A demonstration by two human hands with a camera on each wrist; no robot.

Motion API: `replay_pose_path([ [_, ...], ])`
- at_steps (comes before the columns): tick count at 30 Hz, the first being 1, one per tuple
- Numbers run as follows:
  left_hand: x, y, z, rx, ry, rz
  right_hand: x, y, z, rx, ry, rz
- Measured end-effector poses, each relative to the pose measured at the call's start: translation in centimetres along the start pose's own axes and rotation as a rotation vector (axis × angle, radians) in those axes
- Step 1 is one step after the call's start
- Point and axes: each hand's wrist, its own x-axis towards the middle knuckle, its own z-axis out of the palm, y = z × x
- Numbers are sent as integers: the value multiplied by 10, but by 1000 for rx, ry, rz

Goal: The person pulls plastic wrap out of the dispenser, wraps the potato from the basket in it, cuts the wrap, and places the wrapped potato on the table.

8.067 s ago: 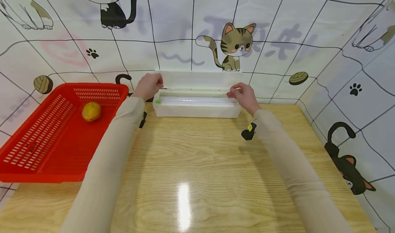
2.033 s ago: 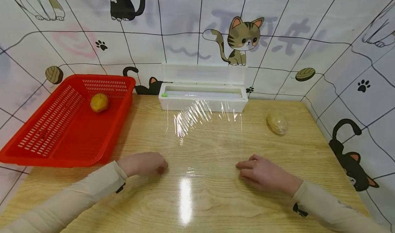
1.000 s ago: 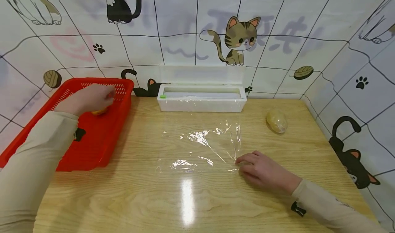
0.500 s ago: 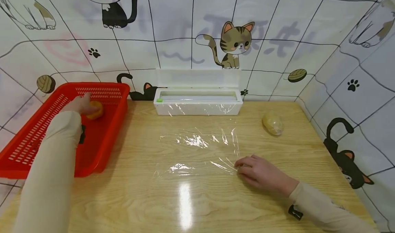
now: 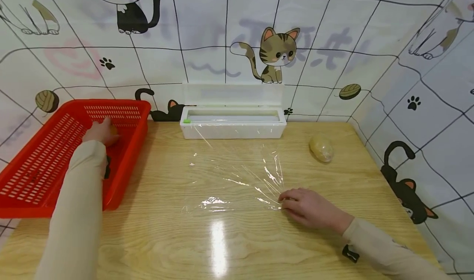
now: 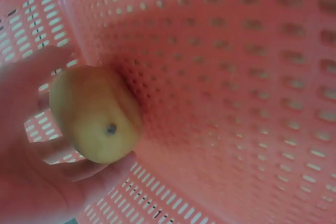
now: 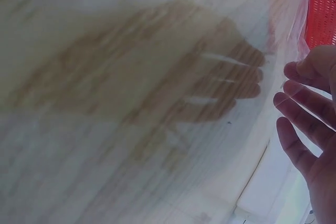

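Observation:
In the head view my left hand [image 5: 101, 132] reaches into the red basket [image 5: 33, 210]. The left wrist view shows its fingers and thumb curled round a yellow fruit [image 6: 97, 114] with a dark spot at one end. My right hand [image 5: 309, 208] rests low over the table, pinching the near right corner of a clear sheet of cling film [image 5: 237, 181]. The creased film stretches back to a long white dispenser box [image 5: 233, 131] with its lid raised. In the right wrist view the thumb and fingertips of the right hand [image 7: 310, 108] meet the film's edge.
A yellow fruit wrapped in film [image 5: 321, 148] lies on the wooden table [image 5: 155, 239], right of the dispenser. A cat-patterned wall covering [image 5: 207, 33] closes off the back and right sides. A small green piece [image 5: 187, 121] sits at the dispenser's left end.
The film has come out of the dispenser over the table. My left hand has let go of its left corner, moved into the basket and taken the fruit. My right hand stays at the right corner.

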Motion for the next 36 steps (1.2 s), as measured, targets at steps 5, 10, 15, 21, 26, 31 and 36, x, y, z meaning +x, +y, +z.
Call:
replay_pose_path([
  [5, 3, -5, -1, -30, -40, 37, -2, 0, 3, 7, -11, 2],
  [10, 0, -12, -11, -41, -88, 108, -1, 1, 6, 17, -20, -1],
  [15, -11, -7, -28, -83, -54, 206, -1, 2, 8, 24, 1, -7],
  [21, -32, 21, -47, -37, 13, 320, -1, 2, 8, 43, 38, -12],
  [26, -51, 52, -57, -1, 52, 391, 0, 3, 8, 54, 58, -20],
  [31, -67, 83, -62, 1, 64, 459, 0, 5, 9, 54, 64, -24],
  [36, -79, 113, -60, 2, 55, 540, 0, 6, 11, 53, 51, -16],
])
